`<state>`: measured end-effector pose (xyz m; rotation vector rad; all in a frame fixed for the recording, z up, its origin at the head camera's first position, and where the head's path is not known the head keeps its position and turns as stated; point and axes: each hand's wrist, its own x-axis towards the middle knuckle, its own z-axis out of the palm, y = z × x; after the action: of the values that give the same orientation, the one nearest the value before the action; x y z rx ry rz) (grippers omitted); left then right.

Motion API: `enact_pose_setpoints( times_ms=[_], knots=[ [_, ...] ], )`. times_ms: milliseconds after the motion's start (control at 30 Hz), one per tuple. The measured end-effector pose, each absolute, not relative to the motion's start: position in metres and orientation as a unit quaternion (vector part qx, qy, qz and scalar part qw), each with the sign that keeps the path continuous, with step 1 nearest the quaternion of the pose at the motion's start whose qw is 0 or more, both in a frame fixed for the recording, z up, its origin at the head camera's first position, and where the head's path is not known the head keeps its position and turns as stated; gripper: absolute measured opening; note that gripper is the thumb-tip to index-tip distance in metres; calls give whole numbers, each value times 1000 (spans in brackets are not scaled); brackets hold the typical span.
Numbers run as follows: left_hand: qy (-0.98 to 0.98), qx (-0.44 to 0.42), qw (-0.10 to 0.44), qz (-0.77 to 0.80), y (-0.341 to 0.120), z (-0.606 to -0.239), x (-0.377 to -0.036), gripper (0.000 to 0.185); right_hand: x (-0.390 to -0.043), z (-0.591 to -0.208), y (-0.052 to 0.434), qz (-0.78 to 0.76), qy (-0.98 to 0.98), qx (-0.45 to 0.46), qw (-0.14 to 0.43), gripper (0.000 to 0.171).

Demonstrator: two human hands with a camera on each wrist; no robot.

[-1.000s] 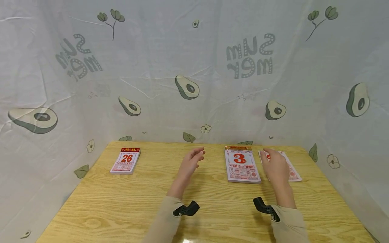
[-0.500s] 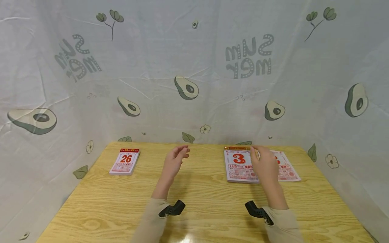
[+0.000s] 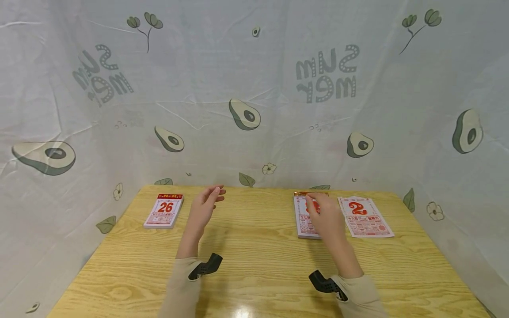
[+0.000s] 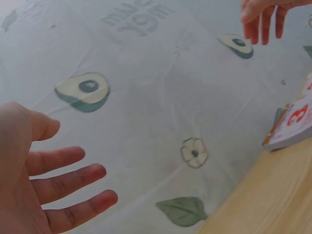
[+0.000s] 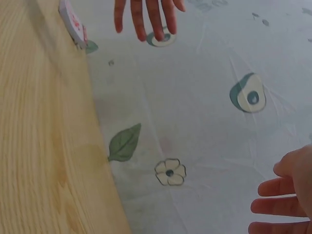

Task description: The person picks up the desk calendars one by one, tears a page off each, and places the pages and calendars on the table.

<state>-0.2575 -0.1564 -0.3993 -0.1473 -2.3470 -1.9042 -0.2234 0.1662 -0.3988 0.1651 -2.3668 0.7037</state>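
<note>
– Left hand [image 3: 203, 210] and right hand [image 3: 328, 216] are both farther left than a second ago. The right one now covers part of the large tear-off calendar [image 3: 306, 224], and the loose calendar paper [image 3: 361, 218] beside it shows its red 2 plainly.

– Do the fingers hold anything?

– No. Both sets are loosely extended and parted, with the thumbs held off. The left wrist view has the right hand in the air, apart from the calendar.

– And the left?

– Raised too, between the two calendars, nearer the small tear-off calendar [image 3: 164, 213] with the red 26.

– How are those made?

– Thick rectangular blocks of thin printed paper, lying face up. The large one, at the right, has a shiny gold strip along its top; the small one has a red header. The loose paper is flat and thin; I can't tell whether it's one sheet or several.

– What's underneath?

– A table [image 3: 246, 247] with yellowish wood grain, glossy near the front. Creased whitish cloth [image 3: 214, 66], printed with avocados, hangs behind.
</note>
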Motion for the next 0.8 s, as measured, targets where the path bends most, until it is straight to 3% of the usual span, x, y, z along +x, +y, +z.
enact_pose_setpoints(
  times_ms=[800],
  knots=[
    [-789,63,116,-601,-241,-414,-261,54,-199,-417,89,261,-890,213,306,17]
  ],
)
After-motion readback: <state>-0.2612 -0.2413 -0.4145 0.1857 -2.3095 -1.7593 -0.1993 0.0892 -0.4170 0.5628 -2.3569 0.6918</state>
